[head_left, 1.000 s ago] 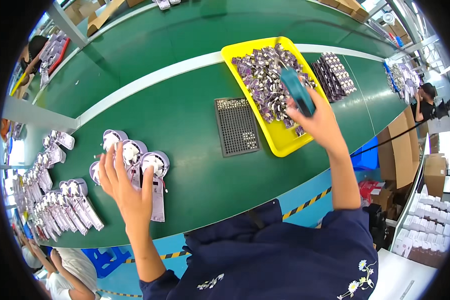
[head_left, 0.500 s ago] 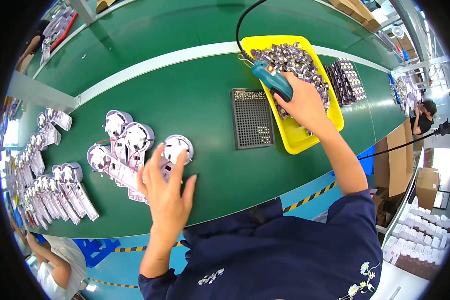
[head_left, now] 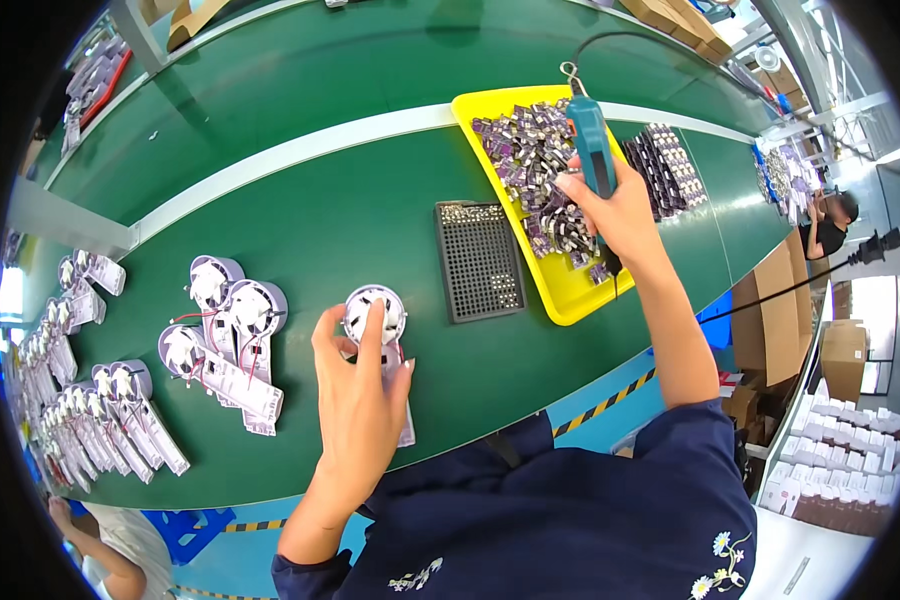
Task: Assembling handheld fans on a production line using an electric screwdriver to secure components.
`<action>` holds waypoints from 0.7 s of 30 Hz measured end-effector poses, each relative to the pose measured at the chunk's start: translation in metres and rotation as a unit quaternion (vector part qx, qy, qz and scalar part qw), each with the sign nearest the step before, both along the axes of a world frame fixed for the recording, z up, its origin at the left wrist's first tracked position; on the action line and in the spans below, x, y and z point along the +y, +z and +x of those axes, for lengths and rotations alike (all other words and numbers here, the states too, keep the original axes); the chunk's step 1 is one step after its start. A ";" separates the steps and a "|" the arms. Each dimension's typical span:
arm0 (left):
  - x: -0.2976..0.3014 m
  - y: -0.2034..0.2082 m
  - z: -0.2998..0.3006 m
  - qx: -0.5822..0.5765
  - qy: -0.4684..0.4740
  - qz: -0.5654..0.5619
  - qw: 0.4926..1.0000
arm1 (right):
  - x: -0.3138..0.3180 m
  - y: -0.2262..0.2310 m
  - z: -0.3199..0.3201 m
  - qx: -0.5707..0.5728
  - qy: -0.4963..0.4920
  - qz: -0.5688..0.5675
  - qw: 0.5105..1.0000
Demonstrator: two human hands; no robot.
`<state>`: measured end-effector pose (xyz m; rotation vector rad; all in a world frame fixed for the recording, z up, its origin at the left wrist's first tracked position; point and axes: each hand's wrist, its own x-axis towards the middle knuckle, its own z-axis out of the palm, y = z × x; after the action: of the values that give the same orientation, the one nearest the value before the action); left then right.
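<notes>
My left hand spans a white handheld-fan half, a round shell with white fan parts inside. Its fingers lie on and around the round head, and the handle runs down under my palm toward the table's near edge. A teal electric screwdriver is gripped in my right hand, with its cord end up. Its dark tip points down over the near right part of a yellow tray that is heaped with small purple-and-silver parts. I cannot tell whether the tip touches anything.
Left of the yellow tray stands a black perforated screw holder with small metal screws. Several fan halves lie to my left, more rows beyond them. Dark strips of parts sit right of the tray. A metal post rises at left.
My right hand has turned the screwdriver upright and its tip down. The fan half under my left hand has shifted slightly right, its handle now showing. The whole view has shifted a little.
</notes>
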<state>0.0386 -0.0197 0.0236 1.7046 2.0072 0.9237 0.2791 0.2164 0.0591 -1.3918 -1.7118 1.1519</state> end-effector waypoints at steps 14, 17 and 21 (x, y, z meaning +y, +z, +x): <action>0.057 0.047 0.045 -0.186 -0.087 0.125 0.971 | -0.029 0.012 0.016 0.113 -0.039 -0.084 0.989; 0.078 0.039 0.058 -0.228 -0.088 0.124 0.962 | -0.069 0.023 -0.003 0.239 -0.015 -0.198 0.950; 0.071 0.030 0.056 -0.401 -0.094 0.046 0.910 | -0.103 0.014 -0.018 0.285 0.041 -0.247 0.925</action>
<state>0.0942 0.0517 0.0537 1.2162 1.2453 1.3716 0.2612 0.1131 0.0730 -1.0906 -1.1096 1.9067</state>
